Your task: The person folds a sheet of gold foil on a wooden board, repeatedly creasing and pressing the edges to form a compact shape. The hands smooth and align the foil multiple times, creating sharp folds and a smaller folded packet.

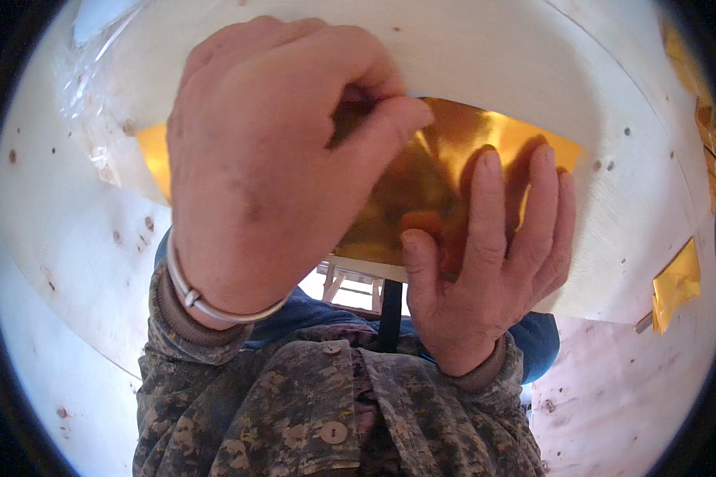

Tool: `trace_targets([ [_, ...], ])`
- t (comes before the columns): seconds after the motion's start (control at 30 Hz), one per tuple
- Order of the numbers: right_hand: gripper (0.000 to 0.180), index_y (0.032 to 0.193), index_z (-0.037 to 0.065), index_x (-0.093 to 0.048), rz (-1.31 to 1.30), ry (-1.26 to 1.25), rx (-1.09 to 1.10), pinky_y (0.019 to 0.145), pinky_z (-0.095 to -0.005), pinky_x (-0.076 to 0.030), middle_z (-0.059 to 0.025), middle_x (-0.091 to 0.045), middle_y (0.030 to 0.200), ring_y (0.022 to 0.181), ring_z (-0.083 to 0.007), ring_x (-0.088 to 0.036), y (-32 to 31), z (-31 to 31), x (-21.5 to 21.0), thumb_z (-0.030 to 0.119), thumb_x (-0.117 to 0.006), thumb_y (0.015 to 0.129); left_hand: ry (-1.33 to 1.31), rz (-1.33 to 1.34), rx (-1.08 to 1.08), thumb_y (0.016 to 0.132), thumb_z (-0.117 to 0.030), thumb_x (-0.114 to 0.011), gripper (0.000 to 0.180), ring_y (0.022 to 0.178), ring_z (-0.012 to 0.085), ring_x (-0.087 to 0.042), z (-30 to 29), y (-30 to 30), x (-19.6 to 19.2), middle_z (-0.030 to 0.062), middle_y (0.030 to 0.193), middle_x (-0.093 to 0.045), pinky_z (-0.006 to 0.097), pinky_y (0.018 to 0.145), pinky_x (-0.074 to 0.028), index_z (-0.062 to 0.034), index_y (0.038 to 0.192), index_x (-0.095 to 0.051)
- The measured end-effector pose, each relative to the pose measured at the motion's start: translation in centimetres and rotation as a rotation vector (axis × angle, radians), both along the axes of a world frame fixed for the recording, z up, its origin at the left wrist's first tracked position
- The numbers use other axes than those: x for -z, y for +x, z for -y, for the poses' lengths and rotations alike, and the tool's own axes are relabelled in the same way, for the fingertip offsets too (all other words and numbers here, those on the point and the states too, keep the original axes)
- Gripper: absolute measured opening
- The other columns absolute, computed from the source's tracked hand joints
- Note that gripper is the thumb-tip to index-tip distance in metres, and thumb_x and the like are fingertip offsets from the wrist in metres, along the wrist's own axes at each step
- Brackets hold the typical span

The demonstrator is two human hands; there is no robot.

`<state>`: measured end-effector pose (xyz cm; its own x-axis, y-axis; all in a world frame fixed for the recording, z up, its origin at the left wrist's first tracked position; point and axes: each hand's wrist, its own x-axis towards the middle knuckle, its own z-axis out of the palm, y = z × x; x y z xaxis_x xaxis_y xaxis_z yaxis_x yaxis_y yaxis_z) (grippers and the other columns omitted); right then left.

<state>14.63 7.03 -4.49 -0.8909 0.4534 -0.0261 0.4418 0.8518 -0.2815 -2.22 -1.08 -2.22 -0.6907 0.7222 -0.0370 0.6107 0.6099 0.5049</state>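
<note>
A shiny gold foil sheet (402, 187) lies on the pale wooden work surface (485, 48) in front of me. My left hand (254, 151) is over its left part, fingers curled in and thumb pressed toward them near the sheet's far edge. What the left fingers hold, if anything, is hidden behind the hand. On the right part of the foil rests my right hand (493, 246), its fingers stretched out and its thumb apart. Dark reflections of the fingers show in the gold. A silver bangle (207, 306) is on my left wrist.
Clear plastic wrap (95, 79) lies at the far left. A folded gold piece (676, 285) sits at the right edge, with more gold material (706, 119) farther up. Below the surface's near edge, a light wooden frame (346, 285) shows in a gap.
</note>
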Motion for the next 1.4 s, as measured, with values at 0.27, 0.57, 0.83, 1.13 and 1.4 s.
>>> trace_targets([
  [0.27,0.058,0.143,0.016,-0.053,-0.004,-0.041,0.003,0.113,-0.0499,-0.028,-0.0197,-0.042,0.152,0.137,-0.0399,-0.039,0.1,0.0,-0.2,0.052,-0.053,0.097,-0.025,0.053,0.006,0.077,-0.005,-0.079,0.012,0.074,0.0165,-0.063,0.1,-0.1,-0.2,0.0063,0.080,-0.066,0.028,0.068,-0.050,-0.0009,0.080,-0.068],
  [0.57,0.058,0.143,0.015,-0.053,0.010,-0.072,-0.003,0.111,-0.0511,-0.028,-0.0210,-0.042,0.151,0.135,-0.0411,-0.039,0.0,-0.2,-0.6,0.050,-0.055,0.096,-0.020,0.168,-0.068,0.079,-0.001,-0.076,0.009,0.077,0.0139,-0.061,0.0,0.2,-0.5,0.0053,0.082,-0.065,0.027,0.072,-0.050,-0.0002,0.082,-0.068],
  [0.83,0.058,0.142,0.017,-0.054,0.002,-0.070,0.006,0.111,-0.0509,-0.029,-0.0205,-0.042,0.151,0.135,-0.0413,-0.039,-0.1,-0.1,-0.5,0.051,-0.055,0.096,-0.027,0.185,-0.086,0.080,0.000,-0.075,0.008,0.077,0.0129,-0.061,-0.3,0.2,-0.6,0.0049,0.080,-0.064,0.026,0.072,-0.049,0.0001,0.082,-0.068],
  [1.13,0.056,0.142,0.018,-0.054,-0.034,-0.073,0.018,0.111,-0.0490,-0.028,-0.0196,-0.043,0.150,0.136,-0.0395,-0.040,0.1,-0.2,-0.2,0.050,-0.055,0.096,-0.042,0.236,-0.108,0.081,-0.003,-0.076,0.008,0.078,0.0123,-0.061,-0.5,0.2,-0.8,0.0048,0.083,-0.065,0.025,0.073,-0.049,-0.0003,0.084,-0.068],
  [1.4,0.049,0.134,0.021,-0.060,-0.119,-0.035,0.117,0.100,-0.0429,-0.036,-0.0100,-0.054,0.145,0.132,-0.0340,-0.048,-0.4,0.4,0.4,0.041,-0.059,0.089,-0.080,0.224,-0.137,0.082,-0.002,-0.076,0.009,0.079,0.0118,-0.061,-0.6,0.4,-1.0,0.0045,0.085,-0.065,0.025,0.074,-0.049,0.0001,0.087,-0.068],
])
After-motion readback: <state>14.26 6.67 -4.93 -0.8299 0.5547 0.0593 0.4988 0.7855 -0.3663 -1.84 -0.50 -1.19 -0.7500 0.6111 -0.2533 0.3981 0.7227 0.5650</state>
